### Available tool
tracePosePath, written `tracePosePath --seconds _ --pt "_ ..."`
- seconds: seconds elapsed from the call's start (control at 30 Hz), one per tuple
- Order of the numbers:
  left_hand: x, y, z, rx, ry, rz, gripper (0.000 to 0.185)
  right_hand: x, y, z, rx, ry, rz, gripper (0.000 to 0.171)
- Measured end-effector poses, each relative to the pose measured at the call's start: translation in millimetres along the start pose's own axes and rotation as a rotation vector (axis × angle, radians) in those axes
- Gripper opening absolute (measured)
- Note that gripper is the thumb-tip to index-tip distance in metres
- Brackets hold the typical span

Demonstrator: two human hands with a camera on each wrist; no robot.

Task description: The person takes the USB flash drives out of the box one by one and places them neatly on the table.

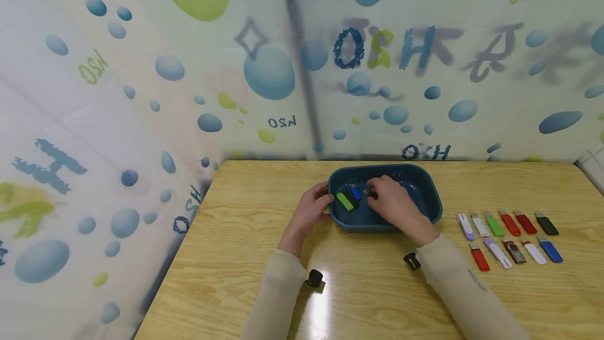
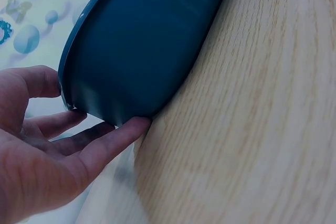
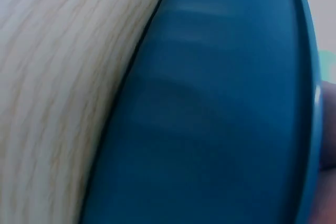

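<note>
A dark blue plastic basin (image 1: 384,228) sits on the wooden table, long side toward me. My left hand (image 1: 313,206) grips its left end; in the left wrist view the thumb is at the rim and the fingers (image 2: 113,140) press the outer wall. Reaching over the near rim, my right hand (image 1: 391,202) pinches a black USB flash drive (image 1: 373,194) inside the basin, its metal plug pointing left. Beside it in the basin lie a green USB flash drive (image 1: 344,201), a blue one (image 1: 356,192) and a black one partly hidden between them. The right wrist view shows mostly the basin's outer wall (image 3: 199,114).
Right of the basin, two rows of USB flash drives lie on the table (image 1: 226,277), among them a green one (image 1: 494,225), a black one (image 1: 547,224) and a blue one (image 1: 551,250). A patterned curtain (image 1: 269,72) hangs behind the table and along its left side.
</note>
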State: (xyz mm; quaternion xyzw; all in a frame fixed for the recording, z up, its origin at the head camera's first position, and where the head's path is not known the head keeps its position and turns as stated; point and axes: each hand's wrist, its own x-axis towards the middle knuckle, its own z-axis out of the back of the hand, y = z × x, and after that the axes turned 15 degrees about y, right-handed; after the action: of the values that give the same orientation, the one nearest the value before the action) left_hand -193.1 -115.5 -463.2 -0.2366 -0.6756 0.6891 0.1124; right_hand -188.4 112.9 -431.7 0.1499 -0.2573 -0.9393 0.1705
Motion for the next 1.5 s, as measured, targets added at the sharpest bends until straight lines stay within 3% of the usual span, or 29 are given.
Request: tracePosePath --seconds 0.53,1.17,1.5 --pt "0.8 1.9 0.6 0.002 0.006 0.004 0.049 -34.3 -17.7 16.9 -0.018 -0.134 0.036 0.023" --pt "-1.6 -1.1 0.5 0.011 0.009 -0.015 0.048 -70.4 -38.7 40.9 -0.03 -0.122 -0.014 0.029" --pt "0.0 1.1 0.9 0.014 0.005 -0.003 0.049 -96.5 -59.5 47.1 -0.045 -0.196 -0.065 0.032"
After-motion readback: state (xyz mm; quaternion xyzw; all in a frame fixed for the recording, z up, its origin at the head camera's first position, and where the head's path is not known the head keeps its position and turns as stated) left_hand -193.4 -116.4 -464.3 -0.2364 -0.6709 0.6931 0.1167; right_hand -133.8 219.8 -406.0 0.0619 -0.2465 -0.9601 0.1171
